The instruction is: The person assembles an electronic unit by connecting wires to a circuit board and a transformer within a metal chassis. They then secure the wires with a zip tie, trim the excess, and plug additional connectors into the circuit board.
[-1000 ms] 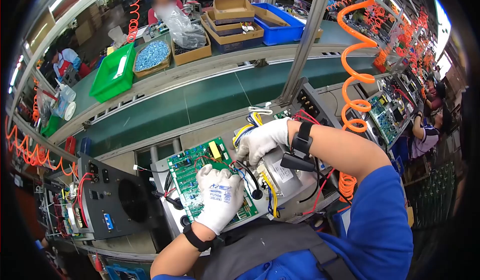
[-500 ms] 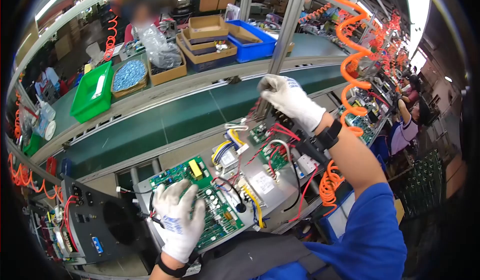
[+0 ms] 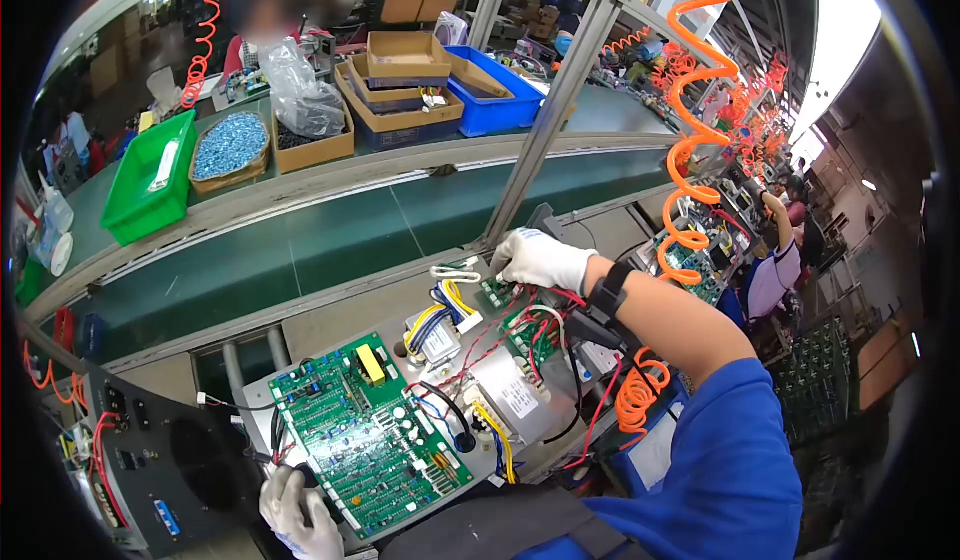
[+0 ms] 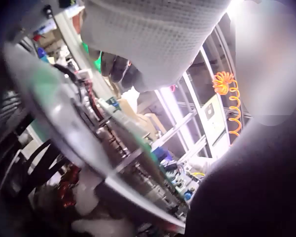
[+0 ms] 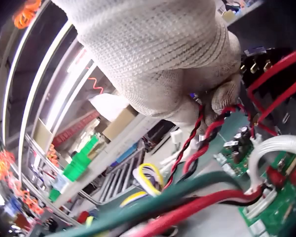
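A large green circuit board (image 3: 365, 430) lies on a metal base plate (image 3: 262, 396). My gloved left hand (image 3: 298, 515) is at the board's near left corner, fingers loosely bent. In the left wrist view, its white glove (image 4: 153, 39) fills the top. Farther back, my gloved right hand (image 3: 540, 258) is over a small circuit board (image 3: 497, 292). The right wrist view shows its curled fingers pinching twisted red and black wires (image 5: 203, 143). Yellow and blue leads rise from a transformer (image 3: 435, 342) beside a silver metal box (image 3: 512, 392).
A black chassis panel (image 3: 200, 460) with a fan opening stands at left. Behind the work runs a green conveyor belt (image 3: 340, 245). An orange coiled hose (image 3: 690, 150) hangs at right near a metal post (image 3: 555, 110). A green bin (image 3: 150, 180) sits on the far shelf.
My right hand left the transformer area, rose over the back of the unit, then came down by the small board. My left hand slid from the large board's middle to its near left corner.
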`<state>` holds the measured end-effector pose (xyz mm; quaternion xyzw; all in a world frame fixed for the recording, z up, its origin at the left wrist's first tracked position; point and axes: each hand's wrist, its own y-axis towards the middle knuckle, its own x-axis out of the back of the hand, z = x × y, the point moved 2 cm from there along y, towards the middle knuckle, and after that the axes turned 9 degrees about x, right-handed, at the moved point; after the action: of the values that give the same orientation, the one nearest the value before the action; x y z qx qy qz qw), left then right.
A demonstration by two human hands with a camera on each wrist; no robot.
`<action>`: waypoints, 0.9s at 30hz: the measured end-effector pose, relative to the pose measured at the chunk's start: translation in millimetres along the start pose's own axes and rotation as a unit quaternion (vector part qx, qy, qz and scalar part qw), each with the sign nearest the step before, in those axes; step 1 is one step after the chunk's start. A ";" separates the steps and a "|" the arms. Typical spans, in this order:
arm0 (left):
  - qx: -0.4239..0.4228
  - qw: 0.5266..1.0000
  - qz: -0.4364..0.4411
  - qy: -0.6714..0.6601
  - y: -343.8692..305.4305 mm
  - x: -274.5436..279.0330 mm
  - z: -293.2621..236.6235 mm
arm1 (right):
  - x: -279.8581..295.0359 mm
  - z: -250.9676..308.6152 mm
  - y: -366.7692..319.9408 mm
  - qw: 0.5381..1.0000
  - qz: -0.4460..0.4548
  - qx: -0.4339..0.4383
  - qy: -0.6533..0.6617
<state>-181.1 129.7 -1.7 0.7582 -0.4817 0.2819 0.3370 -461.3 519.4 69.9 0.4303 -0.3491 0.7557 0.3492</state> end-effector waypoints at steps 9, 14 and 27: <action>0.017 0.999 0.049 -0.014 -7.1 -23.3 7.8 | -10.5 -1.6 24.7 0.991 0.070 -0.111 0.020; 0.018 0.999 0.046 -0.018 -5.0 -21.6 3.4 | -15.9 -7.6 25.8 0.987 0.055 -0.139 0.062; 0.028 0.998 0.054 -0.019 -11.7 -25.6 13.9 | -16.9 4.4 26.6 0.983 0.047 -0.152 -0.092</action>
<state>-178.6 136.3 -32.3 0.7455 -0.5203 0.2985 0.2907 -475.0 498.3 50.5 0.4228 -0.5100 0.6668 0.3412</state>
